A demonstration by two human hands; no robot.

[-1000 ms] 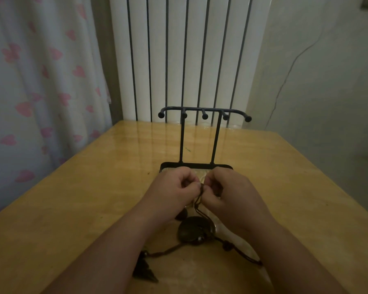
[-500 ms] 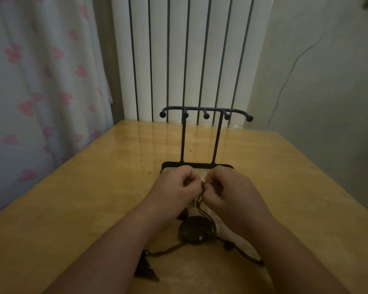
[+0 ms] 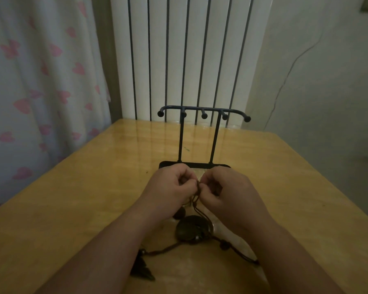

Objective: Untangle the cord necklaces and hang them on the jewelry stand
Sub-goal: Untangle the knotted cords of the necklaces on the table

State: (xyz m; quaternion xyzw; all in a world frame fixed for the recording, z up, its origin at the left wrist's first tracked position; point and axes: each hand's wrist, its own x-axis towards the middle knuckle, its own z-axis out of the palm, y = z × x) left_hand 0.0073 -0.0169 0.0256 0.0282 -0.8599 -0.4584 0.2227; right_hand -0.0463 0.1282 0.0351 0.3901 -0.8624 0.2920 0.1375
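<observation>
A black metal jewelry stand [image 3: 203, 115] stands upright on the wooden table [image 3: 94, 187], its hooks bare. Just in front of its base, my left hand [image 3: 170, 187] and my right hand [image 3: 227, 192] meet fingertip to fingertip, both pinching the dark cord necklaces [image 3: 197, 200]. The cords hang down from my fingers to a round dark pendant [image 3: 190, 229] lying on the table. More cord with beads trails left to a dark leaf-shaped pendant [image 3: 142, 270] and right under my right forearm. The knot itself is hidden between my fingers.
A white ribbed radiator [image 3: 189, 56] stands behind the table's far edge. A curtain with pink hearts [image 3: 40, 81] hangs at the left, and a plain wall is at the right. A tiny speck [image 3: 147, 172] lies on the table left of the stand.
My hands have stayed pinched together on the cords at the same spot, with only slight finger movement. The pendants lie where they were.
</observation>
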